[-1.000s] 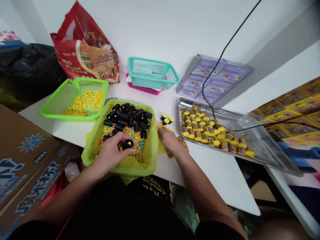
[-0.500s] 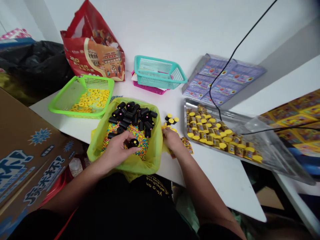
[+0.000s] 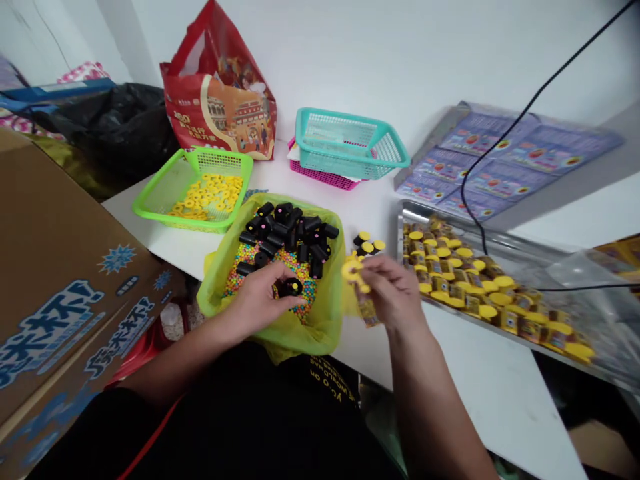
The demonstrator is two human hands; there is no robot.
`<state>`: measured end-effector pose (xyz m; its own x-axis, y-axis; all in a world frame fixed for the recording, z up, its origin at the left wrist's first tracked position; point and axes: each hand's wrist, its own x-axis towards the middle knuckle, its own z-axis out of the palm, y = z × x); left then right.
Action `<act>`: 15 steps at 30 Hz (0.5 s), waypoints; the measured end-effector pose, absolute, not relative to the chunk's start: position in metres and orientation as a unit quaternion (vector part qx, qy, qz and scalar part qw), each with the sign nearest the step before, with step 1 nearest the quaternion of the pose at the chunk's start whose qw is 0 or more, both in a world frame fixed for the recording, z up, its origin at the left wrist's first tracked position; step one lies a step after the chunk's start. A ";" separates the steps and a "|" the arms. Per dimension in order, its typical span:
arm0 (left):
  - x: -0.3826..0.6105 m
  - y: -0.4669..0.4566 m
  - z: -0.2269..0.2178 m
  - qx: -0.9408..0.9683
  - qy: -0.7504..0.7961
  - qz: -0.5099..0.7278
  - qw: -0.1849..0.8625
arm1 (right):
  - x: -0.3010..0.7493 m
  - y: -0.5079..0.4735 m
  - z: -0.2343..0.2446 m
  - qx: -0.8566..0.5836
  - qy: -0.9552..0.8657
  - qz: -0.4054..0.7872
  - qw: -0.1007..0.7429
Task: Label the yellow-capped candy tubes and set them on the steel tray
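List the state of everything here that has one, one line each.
Left hand: gripping a black tube over the beads
Right hand: raised, pinching a yellow ring
Yellow-green plastic bag: open, filled with black tubes and coloured beads
Green basket: holding yellow rings
Metal tray: loaded with yellow-capped packets

Black shirt (image 3: 327,380) reads "Yo.O on" in yellow, upside down

Shiny metal tray (image 3: 401,233), thin glossy plastic bag (image 3: 320,337); matt cardboard carton (image 3: 50,220), smooth plastic basket (image 3: 193,227)
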<state>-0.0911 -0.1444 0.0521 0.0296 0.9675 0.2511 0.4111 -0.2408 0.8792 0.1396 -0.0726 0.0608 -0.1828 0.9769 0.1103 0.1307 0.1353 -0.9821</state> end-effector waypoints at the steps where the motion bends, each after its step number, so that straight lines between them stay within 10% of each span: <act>1: -0.090 -0.145 0.053 0.650 0.530 0.447 0.311 | 0.127 -0.081 0.066 -0.431 -0.612 0.537 0.389; 5: -0.087 -0.146 0.051 0.667 0.514 0.436 0.318 | 0.087 -0.096 0.070 -0.407 -0.612 0.627 0.256; 15: -0.094 -0.145 0.051 0.620 0.569 0.467 0.272 | 0.057 -0.097 0.066 -0.429 -0.685 0.488 0.330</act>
<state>-0.0938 -0.1455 0.0512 -0.0837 0.9592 0.2699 0.4516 -0.2049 0.8684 0.0569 -0.0971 0.0660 -0.4144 0.9095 0.0331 0.2667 0.1562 -0.9511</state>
